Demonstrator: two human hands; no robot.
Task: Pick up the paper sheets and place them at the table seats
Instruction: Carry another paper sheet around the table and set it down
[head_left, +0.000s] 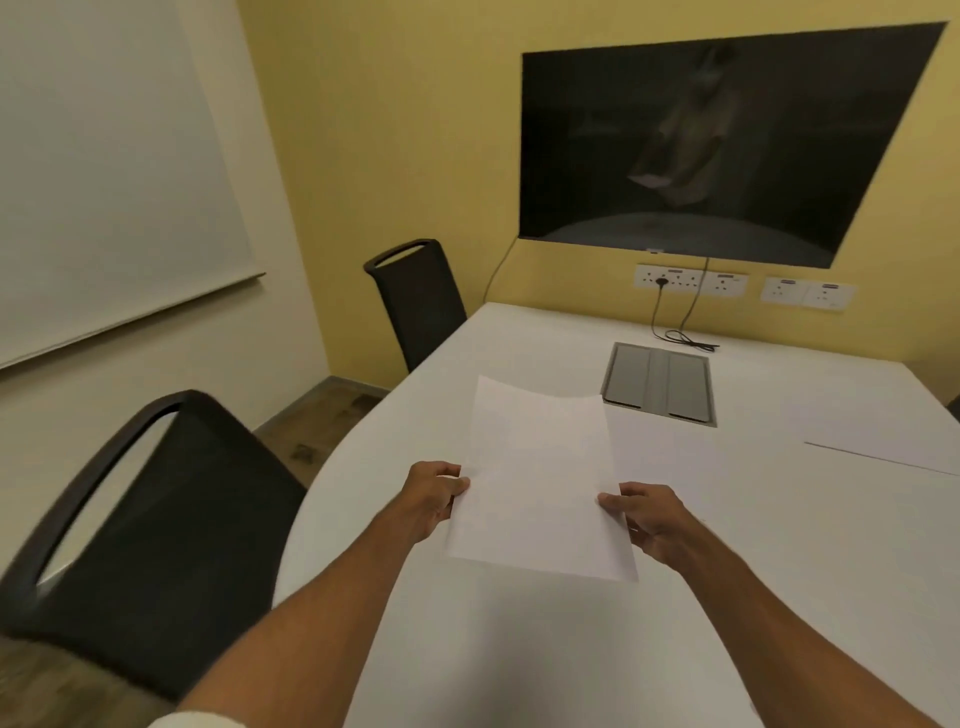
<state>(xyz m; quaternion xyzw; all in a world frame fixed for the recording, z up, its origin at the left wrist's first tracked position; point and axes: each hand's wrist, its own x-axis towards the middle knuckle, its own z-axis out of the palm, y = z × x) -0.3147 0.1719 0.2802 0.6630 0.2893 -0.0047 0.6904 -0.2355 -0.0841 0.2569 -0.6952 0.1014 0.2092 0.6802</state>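
Note:
I hold a white paper sheet (540, 478) above the white table (571, 649), near its left rounded end. My left hand (431, 499) pinches the sheet's left edge and my right hand (649, 519) pinches its right edge. The far edge of the sheet curls up slightly. Another white sheet (872, 431) lies flat on the table at the right side. A further pale sheet (665, 447) seems to lie just beyond the held one, hard to tell against the tabletop.
A black chair (156, 525) stands close at the table's left edge, a second black chair (415, 296) farther back. A grey cable hatch (660, 384) sits in the tabletop, with a black cable (685, 340) behind it. A dark screen (717, 140) and wall sockets (691, 283) are on the yellow wall.

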